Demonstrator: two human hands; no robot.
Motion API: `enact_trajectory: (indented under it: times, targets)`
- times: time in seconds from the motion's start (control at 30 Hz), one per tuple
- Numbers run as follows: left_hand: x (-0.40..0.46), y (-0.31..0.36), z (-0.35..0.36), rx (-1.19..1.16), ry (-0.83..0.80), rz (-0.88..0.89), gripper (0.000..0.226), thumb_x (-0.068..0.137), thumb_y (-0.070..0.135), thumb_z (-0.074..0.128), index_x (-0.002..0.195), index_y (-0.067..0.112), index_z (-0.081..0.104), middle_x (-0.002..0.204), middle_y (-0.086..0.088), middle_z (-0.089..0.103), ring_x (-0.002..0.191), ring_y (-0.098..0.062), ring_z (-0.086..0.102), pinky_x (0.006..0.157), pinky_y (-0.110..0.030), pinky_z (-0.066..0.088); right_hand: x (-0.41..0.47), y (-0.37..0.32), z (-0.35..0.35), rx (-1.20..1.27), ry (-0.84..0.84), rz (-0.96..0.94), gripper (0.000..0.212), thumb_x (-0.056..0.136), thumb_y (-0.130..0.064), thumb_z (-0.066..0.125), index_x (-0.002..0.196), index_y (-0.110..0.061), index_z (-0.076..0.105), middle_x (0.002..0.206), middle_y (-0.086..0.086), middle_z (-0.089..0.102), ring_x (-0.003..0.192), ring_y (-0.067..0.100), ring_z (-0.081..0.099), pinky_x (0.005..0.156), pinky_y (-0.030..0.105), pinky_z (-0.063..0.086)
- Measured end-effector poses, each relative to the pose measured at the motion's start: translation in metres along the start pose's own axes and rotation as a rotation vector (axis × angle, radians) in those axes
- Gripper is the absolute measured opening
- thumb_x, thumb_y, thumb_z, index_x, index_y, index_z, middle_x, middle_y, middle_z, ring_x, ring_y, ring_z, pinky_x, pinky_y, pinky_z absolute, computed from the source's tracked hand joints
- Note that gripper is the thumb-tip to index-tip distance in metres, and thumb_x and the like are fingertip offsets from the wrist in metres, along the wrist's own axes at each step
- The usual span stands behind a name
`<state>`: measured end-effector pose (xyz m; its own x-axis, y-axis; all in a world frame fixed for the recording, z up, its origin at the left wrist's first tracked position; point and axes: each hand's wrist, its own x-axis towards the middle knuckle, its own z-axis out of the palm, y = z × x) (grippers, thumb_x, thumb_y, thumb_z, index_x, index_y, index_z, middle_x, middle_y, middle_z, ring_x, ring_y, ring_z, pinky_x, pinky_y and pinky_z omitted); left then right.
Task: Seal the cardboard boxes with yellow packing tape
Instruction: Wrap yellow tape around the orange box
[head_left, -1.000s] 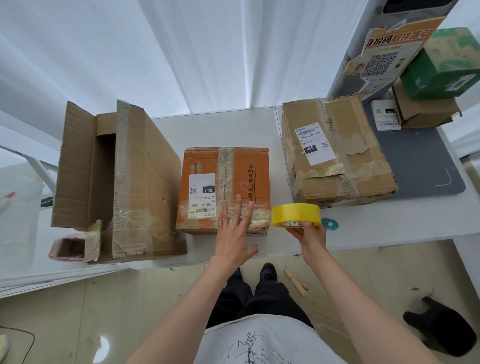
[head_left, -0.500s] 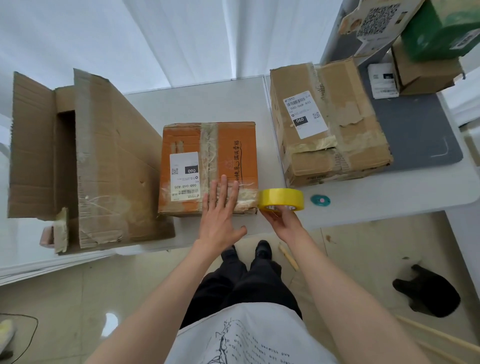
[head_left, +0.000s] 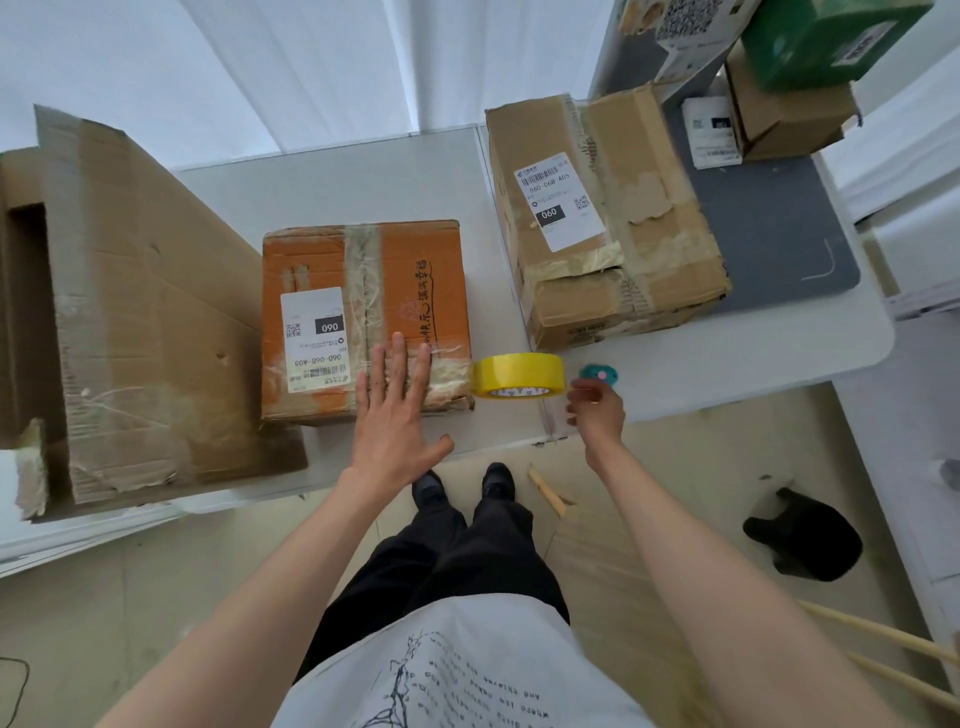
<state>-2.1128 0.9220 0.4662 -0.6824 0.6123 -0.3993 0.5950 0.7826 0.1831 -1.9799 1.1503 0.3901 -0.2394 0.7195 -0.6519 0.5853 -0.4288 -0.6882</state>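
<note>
My left hand (head_left: 396, 415) lies flat, fingers straight, on the near top edge of the orange cardboard box (head_left: 363, 317) at the table's (head_left: 332, 192) front. The yellow tape roll (head_left: 518, 375) sits just right of that box. My right hand (head_left: 596, 410) is beside the roll w/ fingers curled; can't tell if it grips anything.
</note>
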Motion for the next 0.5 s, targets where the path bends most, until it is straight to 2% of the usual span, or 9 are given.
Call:
enact_trajectory:
  times: [0.07, 0.13, 0.23, 0.33, 0.4, 0.5]
  targets:
    - [0.000, -0.001, 0.001, -0.003, 0.010, -0.001, 0.126, 0.078, 0.052, 0.070, 0.158, 0.026, -0.024, 0.162, -0.005, -0.037, 0.149, -0.029, -0.034, 0.124, -0.051, -0.012, 0.007, -0.001, -0.005, -0.144, 0.229, -0.162, 0.028, 0.095, 0.006, 0.051, 0.119, -0.005, 0.061, 0.120, 0.017, 0.058, 0.102, 0.031, 0.062, 0.080, 0.037, 0.050]
    - [0.000, -0.002, 0.003, -0.005, 0.021, 0.003, 0.126, 0.078, 0.051, 0.071, 0.158, 0.026, -0.023, 0.162, -0.005, -0.037, 0.150, -0.029, -0.033, 0.124, -0.050, -0.012, 0.014, -0.004, -0.009, -0.327, 0.305, -0.253, 0.029, 0.099, -0.004, 0.054, 0.125, -0.014, 0.058, 0.130, 0.014, 0.047, 0.108, 0.029, 0.058, 0.080, 0.035, 0.044]
    - [0.001, -0.003, 0.006, -0.003, 0.038, 0.007, 0.126, 0.077, 0.050, 0.072, 0.158, 0.027, -0.022, 0.163, -0.005, -0.036, 0.150, -0.029, -0.032, 0.124, -0.051, -0.011, 0.029, -0.005, -0.011, -0.575, 0.241, -0.227, 0.032, 0.101, -0.014, 0.056, 0.133, -0.019, 0.056, 0.137, 0.011, 0.039, 0.118, 0.032, 0.051, 0.083, 0.041, 0.045]
    - [0.001, -0.004, 0.008, 0.001, 0.053, 0.011, 0.126, 0.077, 0.050, 0.072, 0.159, 0.028, -0.021, 0.164, -0.004, -0.034, 0.151, -0.029, -0.031, 0.124, -0.051, -0.010, 0.039, -0.004, -0.012, -0.605, 0.196, -0.140, 0.020, 0.099, -0.009, 0.055, 0.119, -0.011, 0.059, 0.127, 0.008, 0.041, 0.116, 0.035, 0.053, 0.086, 0.040, 0.044]
    - [0.001, -0.004, 0.008, -0.004, 0.061, 0.010, 0.126, 0.076, 0.051, 0.072, 0.159, 0.028, -0.020, 0.164, -0.004, -0.033, 0.151, -0.028, -0.031, 0.124, -0.050, -0.011, 0.040, -0.001, -0.012, -0.643, 0.186, -0.165, 0.014, 0.098, -0.007, 0.056, 0.112, -0.006, 0.058, 0.127, 0.013, 0.044, 0.112, 0.038, 0.055, 0.088, 0.043, 0.047]
    - [0.001, -0.003, 0.005, -0.027, 0.047, 0.016, 0.124, 0.078, 0.054, 0.070, 0.160, 0.027, -0.019, 0.164, -0.004, -0.033, 0.151, -0.028, -0.031, 0.124, -0.051, -0.010, 0.041, 0.004, -0.014, -0.634, 0.144, -0.173, 0.023, 0.099, -0.007, 0.057, 0.121, -0.004, 0.053, 0.130, 0.020, 0.049, 0.118, 0.040, 0.053, 0.092, 0.046, 0.047]
